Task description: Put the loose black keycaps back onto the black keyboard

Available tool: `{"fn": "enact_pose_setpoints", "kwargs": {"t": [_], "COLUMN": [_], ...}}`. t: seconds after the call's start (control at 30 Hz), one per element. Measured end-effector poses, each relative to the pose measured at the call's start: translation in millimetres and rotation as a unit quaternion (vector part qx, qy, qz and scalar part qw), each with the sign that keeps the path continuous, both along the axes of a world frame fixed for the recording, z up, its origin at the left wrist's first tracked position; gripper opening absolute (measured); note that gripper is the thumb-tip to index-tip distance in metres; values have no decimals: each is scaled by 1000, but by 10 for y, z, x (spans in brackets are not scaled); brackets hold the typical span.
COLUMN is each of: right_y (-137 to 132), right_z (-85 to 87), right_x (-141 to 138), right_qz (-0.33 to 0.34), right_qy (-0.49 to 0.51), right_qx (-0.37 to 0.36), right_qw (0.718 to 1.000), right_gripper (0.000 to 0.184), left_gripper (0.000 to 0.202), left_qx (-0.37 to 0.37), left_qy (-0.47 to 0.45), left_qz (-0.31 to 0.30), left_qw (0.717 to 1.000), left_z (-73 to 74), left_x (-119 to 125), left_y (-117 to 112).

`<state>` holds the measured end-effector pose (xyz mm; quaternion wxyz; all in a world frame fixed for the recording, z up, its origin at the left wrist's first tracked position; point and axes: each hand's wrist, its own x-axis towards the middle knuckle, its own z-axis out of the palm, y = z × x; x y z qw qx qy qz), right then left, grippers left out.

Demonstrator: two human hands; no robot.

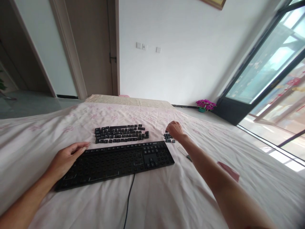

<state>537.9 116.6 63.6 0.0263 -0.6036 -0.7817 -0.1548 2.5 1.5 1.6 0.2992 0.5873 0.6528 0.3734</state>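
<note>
Two bare hands are seen over a soft bed sheet (166, 197). The left hand (69, 157) is laid flat and open on the left end of the black keyboard (114, 163), and nothing is held in it. The right hand (175, 130) is curled over a small bunch of keycaps (168, 138) just past the keyboard's right end. Whether a keycap is pinched in its fingers cannot be told. More keycaps are set out in neat rows (120, 133) just behind the keyboard.

The sheet is soft and wrinkled, so the small bunch could be knocked apart or lost in a fold if the wrist is dragged across it. The neat rows could be mixed up if the sheet is tugged or pressed down by an arm.

Beside the right forearm a small clear thing (184, 152) is lying, too blurred to be named, and a pink slip (228, 171) is seen further right. A black cable (128, 200) is run from the keyboard toward the near edge. Pink flowers (205, 105) are stood on the floor by the glass door (269, 73).
</note>
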Motion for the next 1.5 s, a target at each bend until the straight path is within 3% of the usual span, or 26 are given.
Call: {"fn": "enact_pose_setpoints", "kwargs": {"t": [0.33,0.6,0.9,1.13,1.3,1.43,1.5], "right_y": [-20,65,248,239,0,-479,-752], "right_z": [13,54,61,73,96,81,42], "right_x": [139,3,-29,-97,-146,-187,-221], "right_qz": [-45,59,57,68,49,95,113], "right_qy": [76,17,-41,-45,16,174,201], "right_qx": [38,-50,-87,-96,-50,-16,-21], "right_qw": [995,997,994,992,997,980,973], "right_gripper": [19,14,16,12,21,26,25], "left_gripper": [55,55,52,56,57,53,53], "left_qx": [14,10,3,8,15,13,21], "left_qy": [-7,1,9,0,1,0,2], "left_qz": [1,3,9,2,4,-4,-7], "left_qw": [1000,1000,1000,1000,1000,1000,1000], "left_z": [-1,22,47,33,41,29,19], "left_x": [19,30,44,28,43,34,23], "left_y": [1,-5,-6,-12,-20,-18,-16]}}
